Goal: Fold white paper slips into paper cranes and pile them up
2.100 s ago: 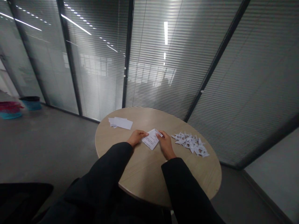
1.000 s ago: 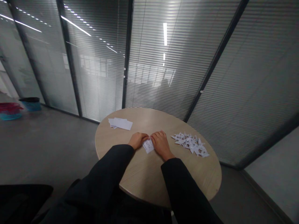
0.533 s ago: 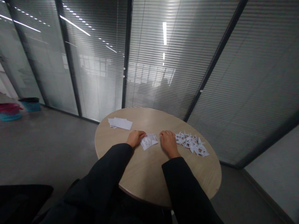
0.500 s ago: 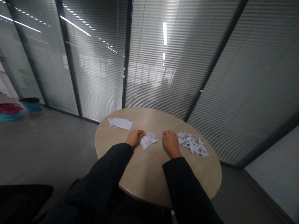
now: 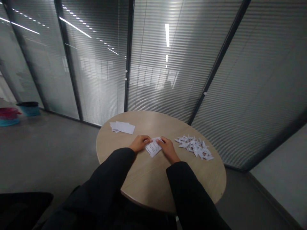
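A small piece of white paper [image 5: 153, 148] with printed lines is held between my two hands, just over the middle of the round table. My left hand [image 5: 140, 143] grips its left edge, thumb on top. On the opposite side, my right hand [image 5: 168, 149] pinches the upper right corner. Right of my right hand lies a heap of small folded white paper pieces [image 5: 196, 147] with pointed ends. Several flat white paper slips [image 5: 125, 127] lie stacked unevenly beyond my left hand.
The round wooden table [image 5: 153, 191] stands close to a glass partition with blinds [image 5: 155, 80]. On the floor at the far left are a blue bin with a black liner [image 5: 30, 109] and a blue bin with a red liner [image 5: 9, 116]. A dark chair edge [image 5: 24, 204] shows at lower left.
My right hand has moved left from beside the folded heap and taken hold of the printed paper's right side. The paper has turned a little; my left hand still grips it.
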`<state>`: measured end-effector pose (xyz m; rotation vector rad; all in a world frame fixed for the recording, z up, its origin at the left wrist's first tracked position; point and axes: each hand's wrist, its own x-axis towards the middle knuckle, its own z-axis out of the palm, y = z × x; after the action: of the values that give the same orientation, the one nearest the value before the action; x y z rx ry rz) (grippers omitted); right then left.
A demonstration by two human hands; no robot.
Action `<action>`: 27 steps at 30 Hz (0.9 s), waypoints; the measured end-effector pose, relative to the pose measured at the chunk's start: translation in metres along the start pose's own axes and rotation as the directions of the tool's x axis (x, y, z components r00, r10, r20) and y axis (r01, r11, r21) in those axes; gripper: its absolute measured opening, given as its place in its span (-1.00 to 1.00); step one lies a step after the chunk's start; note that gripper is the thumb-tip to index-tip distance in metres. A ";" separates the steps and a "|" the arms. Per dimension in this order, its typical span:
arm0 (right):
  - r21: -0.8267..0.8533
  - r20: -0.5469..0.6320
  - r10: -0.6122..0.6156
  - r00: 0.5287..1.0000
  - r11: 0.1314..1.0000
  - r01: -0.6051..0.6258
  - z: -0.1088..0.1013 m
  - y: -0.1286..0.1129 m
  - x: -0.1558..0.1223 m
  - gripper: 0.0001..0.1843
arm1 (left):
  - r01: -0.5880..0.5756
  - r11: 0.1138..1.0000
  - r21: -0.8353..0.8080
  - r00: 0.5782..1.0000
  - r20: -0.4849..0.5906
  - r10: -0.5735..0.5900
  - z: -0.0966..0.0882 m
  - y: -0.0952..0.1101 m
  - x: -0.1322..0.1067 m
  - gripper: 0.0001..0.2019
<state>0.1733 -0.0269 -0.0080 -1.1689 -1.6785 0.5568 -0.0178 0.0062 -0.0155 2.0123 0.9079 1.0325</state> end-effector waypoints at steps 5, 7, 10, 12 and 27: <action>0.025 -0.028 0.027 0.999 0.999 -0.026 -0.001 0.000 0.000 -0.66 | -0.014 0.995 -0.103 1.000 -0.017 0.012 0.002 -0.004 0.001 -0.61; 0.035 -0.034 0.043 0.998 0.998 -0.042 -0.001 0.000 0.000 -0.66 | -0.006 0.990 -0.144 1.000 -0.005 0.005 0.002 -0.004 0.002 -0.62; 0.039 -0.070 0.055 0.996 0.998 -0.053 -0.002 0.001 0.001 -0.65 | 0.011 0.985 -0.170 1.000 -0.002 -0.012 0.001 -0.002 0.002 -0.65; 0.042 -0.118 0.053 0.992 0.998 -0.048 -0.004 0.003 0.002 -0.62 | 0.025 0.982 -0.188 1.000 -0.013 -0.028 0.001 0.000 0.002 -0.65; 0.073 -0.301 0.098 0.949 0.994 -0.080 -0.014 0.008 0.006 -0.56 | 0.106 0.946 -0.307 0.983 -0.110 -0.146 -0.004 0.000 0.002 -0.78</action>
<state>0.1884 -0.0202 -0.0056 -1.2235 -1.3432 0.4530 -0.0203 0.0086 -0.0131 1.6293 0.8771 1.1655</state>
